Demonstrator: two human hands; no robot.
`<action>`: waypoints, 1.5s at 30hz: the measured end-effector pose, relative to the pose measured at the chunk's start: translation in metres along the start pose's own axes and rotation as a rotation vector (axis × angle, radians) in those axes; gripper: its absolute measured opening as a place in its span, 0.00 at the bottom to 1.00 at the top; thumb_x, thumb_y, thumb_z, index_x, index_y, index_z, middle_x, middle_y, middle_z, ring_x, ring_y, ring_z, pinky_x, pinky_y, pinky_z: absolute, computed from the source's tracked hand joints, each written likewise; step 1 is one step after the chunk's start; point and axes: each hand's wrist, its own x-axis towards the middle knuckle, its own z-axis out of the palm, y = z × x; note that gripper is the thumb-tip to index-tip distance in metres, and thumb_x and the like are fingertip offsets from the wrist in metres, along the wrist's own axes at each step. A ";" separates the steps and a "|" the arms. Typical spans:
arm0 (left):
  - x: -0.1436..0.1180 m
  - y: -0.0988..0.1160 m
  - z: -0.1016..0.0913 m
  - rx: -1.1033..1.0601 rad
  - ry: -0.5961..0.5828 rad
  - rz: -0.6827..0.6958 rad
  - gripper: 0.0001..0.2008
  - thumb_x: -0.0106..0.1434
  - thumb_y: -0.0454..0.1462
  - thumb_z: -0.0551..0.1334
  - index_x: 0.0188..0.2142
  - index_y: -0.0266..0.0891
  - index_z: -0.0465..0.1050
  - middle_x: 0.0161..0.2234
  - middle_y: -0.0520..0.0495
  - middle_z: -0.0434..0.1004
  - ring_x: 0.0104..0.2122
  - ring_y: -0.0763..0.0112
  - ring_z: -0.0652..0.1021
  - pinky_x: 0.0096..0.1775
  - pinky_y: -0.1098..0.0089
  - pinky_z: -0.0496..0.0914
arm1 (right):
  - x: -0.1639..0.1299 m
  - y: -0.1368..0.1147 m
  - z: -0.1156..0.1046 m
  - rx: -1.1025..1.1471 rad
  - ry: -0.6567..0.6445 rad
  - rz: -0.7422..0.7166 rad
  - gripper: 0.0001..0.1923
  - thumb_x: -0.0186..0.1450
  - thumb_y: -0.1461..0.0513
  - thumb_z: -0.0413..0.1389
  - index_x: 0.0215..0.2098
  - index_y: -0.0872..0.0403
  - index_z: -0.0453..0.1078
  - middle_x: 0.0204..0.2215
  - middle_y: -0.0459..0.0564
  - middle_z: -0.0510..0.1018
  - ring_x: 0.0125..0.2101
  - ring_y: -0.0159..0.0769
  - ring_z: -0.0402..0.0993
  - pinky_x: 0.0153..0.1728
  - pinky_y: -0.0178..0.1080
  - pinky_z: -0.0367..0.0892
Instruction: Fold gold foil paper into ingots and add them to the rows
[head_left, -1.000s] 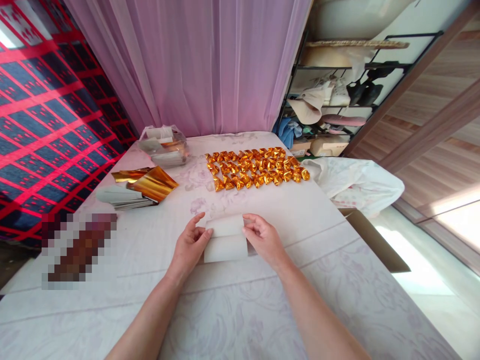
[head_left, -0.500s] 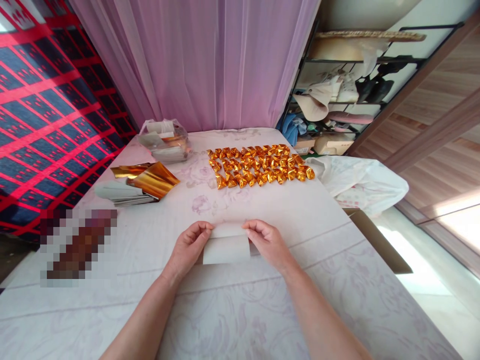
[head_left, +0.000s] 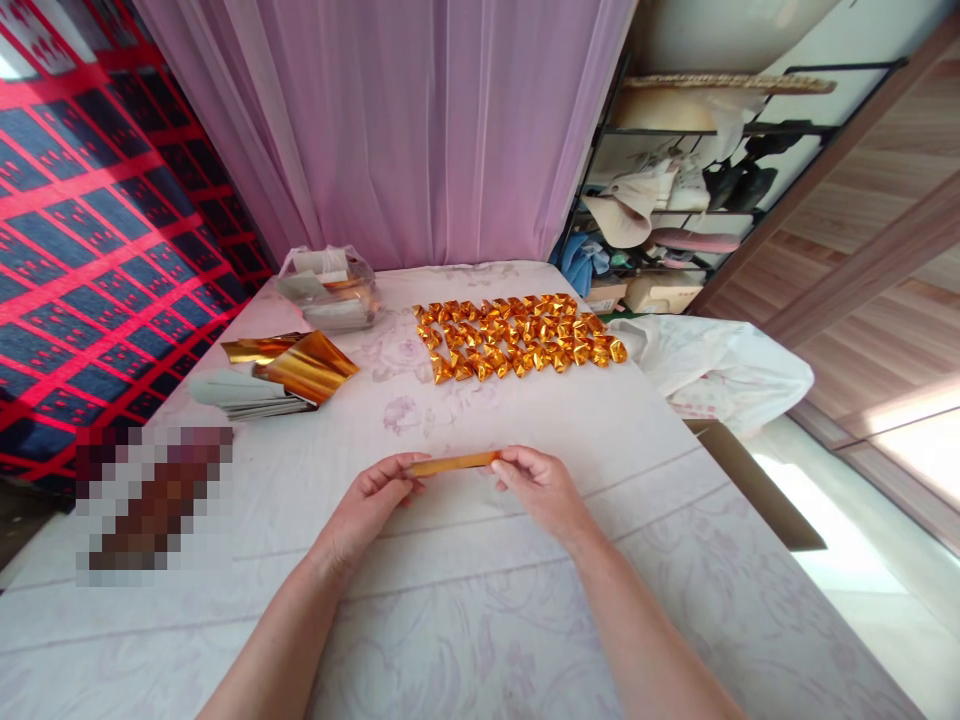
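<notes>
Between my two hands a narrow folded strip of gold foil paper (head_left: 454, 464) is stretched level, just over the pale flowered tablecloth. My left hand (head_left: 379, 492) pinches its left end between thumb and fingers. The right end sits in a pinch of my right hand (head_left: 536, 485). Beyond the hands lie several folded gold foil pieces (head_left: 517, 338), set out in rows. To the left rests a stack of foil paper sheets (head_left: 281, 378), some with the gold side up and some with the pale side up.
A clear plastic bag (head_left: 328, 288) with paper in it stands at the table's back left. A white plastic bag (head_left: 731, 365) and a cardboard box (head_left: 757, 485) are beside the right edge. Behind are a purple curtain (head_left: 420, 130) and a shelf rack (head_left: 720, 130).
The paper showed a broad pale side and a fold; now it is a narrow strip with gold showing. Both hands still pinch its ends, in nearly the same place.
</notes>
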 end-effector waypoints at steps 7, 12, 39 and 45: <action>-0.001 -0.002 0.006 0.107 -0.024 0.134 0.18 0.55 0.51 0.66 0.30 0.37 0.77 0.24 0.52 0.72 0.23 0.76 0.66 0.28 0.74 0.63 | -0.002 -0.008 0.001 -0.098 0.040 -0.037 0.15 0.61 0.51 0.54 0.30 0.53 0.74 0.20 0.43 0.74 0.20 0.30 0.67 0.23 0.33 0.64; -0.001 -0.001 0.009 0.237 0.135 0.296 0.18 0.54 0.51 0.66 0.23 0.39 0.75 0.25 0.50 0.71 0.28 0.71 0.71 0.33 0.72 0.66 | -0.001 -0.008 0.002 -0.196 0.160 -0.191 0.12 0.60 0.54 0.55 0.25 0.53 0.73 0.27 0.47 0.75 0.26 0.32 0.70 0.27 0.33 0.64; 0.008 -0.009 0.005 0.088 0.094 0.054 0.25 0.50 0.59 0.65 0.32 0.38 0.72 0.26 0.51 0.75 0.25 0.72 0.72 0.29 0.73 0.66 | -0.007 0.000 0.011 -0.222 -0.118 0.052 0.08 0.59 0.57 0.55 0.28 0.53 0.71 0.25 0.43 0.77 0.26 0.32 0.71 0.28 0.33 0.64; 0.029 0.002 -0.015 0.427 0.006 0.132 0.21 0.58 0.54 0.58 0.34 0.39 0.76 0.28 0.50 0.78 0.27 0.68 0.75 0.31 0.71 0.67 | -0.007 -0.006 -0.006 -0.206 -0.194 -0.010 0.19 0.57 0.62 0.56 0.48 0.52 0.72 0.38 0.47 0.80 0.34 0.33 0.75 0.34 0.34 0.69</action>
